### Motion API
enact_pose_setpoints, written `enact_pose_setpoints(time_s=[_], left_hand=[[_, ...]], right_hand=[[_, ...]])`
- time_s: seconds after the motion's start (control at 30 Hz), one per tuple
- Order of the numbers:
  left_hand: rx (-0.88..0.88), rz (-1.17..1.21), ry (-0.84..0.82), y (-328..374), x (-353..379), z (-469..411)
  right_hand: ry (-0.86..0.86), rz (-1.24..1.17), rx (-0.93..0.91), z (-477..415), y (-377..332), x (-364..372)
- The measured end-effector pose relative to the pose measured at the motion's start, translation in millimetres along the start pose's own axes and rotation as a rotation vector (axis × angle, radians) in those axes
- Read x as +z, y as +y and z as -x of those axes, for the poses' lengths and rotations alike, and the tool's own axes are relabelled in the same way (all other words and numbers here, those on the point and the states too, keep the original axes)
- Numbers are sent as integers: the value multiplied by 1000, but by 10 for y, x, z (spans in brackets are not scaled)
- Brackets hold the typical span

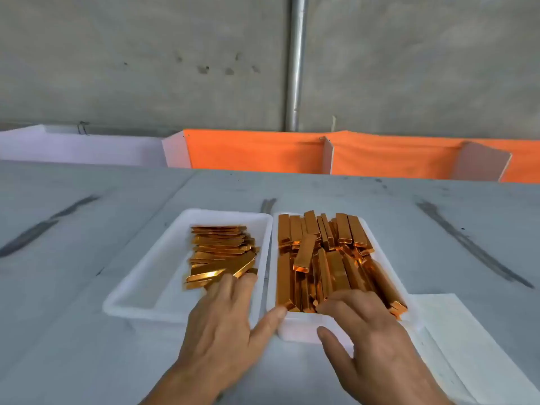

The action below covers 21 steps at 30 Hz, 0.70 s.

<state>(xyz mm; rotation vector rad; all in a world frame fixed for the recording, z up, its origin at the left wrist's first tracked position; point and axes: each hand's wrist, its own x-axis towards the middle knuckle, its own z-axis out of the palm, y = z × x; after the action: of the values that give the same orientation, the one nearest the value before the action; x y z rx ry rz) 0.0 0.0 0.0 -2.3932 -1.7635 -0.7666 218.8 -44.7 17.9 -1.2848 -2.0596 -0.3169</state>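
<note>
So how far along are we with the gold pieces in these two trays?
Perhaps midway, if flattening is the aim. Done: a pile of flat gold pieces lies in the left tray. In hand: the left hand touches that pile; the right hand rests on the gold boxes. Remaining: those boxes crowd the right tray.

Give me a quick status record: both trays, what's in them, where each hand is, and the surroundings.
left tray: white, holds a stack of flat gold pieces at its right side
right tray: white, touching the left one, full of open-ended gold sleeves
left hand: fingers straight, tips on the flat gold pieces
right hand: fingers bent onto the sleeves' near ends, thumb apart, no grip visible
table: grey, dark streaks
behind: orange cloth
</note>
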Motion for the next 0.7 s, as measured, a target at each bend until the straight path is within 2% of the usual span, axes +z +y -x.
enact_pose_setpoints(time_s=[0.03,0.17,0.33,0.7], left_hand=[[-56,-20,-40,33,5,-16],[-72,-16,-67,83,108,-53],[1,-29,-83,110,174,-138],[6,-58,-106,60,142,-186]], right_hand=[[-20,-8,8,14,43,102],[-45,57,-9,55,174,414],[-39,-11,21,47,213,589],[-138,-150,19,-4,236,417]])
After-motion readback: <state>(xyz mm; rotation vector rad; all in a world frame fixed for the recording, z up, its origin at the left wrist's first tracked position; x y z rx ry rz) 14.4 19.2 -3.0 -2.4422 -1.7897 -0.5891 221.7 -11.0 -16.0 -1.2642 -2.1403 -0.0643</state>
